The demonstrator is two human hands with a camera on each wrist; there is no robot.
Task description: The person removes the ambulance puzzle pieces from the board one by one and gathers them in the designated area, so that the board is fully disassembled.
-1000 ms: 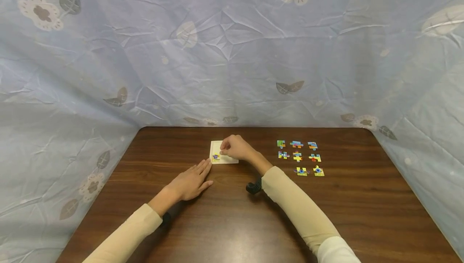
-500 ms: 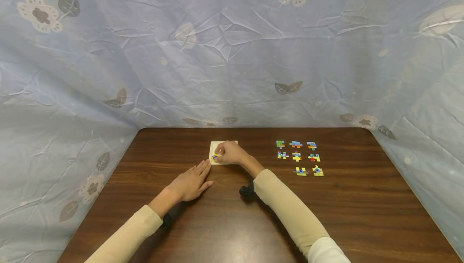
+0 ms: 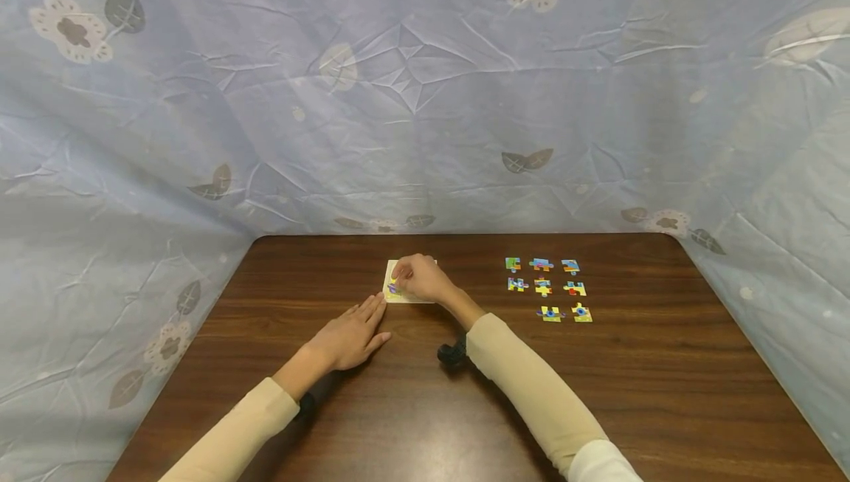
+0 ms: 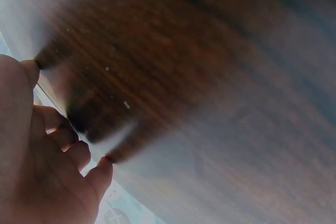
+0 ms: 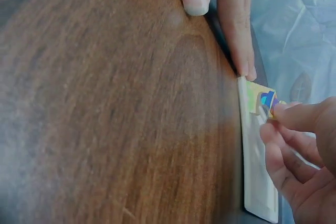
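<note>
A small cream puzzle tray (image 3: 415, 300) lies flat near the far side of the table. My left hand (image 3: 345, 336) rests on the wood with straight fingers, its tips touching the tray's near left corner. Over the tray is my right hand (image 3: 425, 280). In the right wrist view its thumb and fingertips (image 5: 296, 115) pinch a colourful jigsaw piece (image 5: 271, 100) at the tray's left end. The piece is partly covered by the thumb; how it sits against the tray floor is hard to tell. The left wrist view shows the left palm (image 4: 47, 166) and fingers against the table.
Several loose jigsaw pieces (image 3: 543, 287) lie in rough rows on the brown table (image 3: 637, 379), right of the tray. A patterned cloth (image 3: 425, 98) hangs behind the table and along both sides. A dark wrist-worn device (image 3: 453, 353) sits under the right forearm.
My right hand has moved left and slightly nearer over the tray to its left end, then shifted very little. The left hand stays at the corner. The loose pieces have not moved.
</note>
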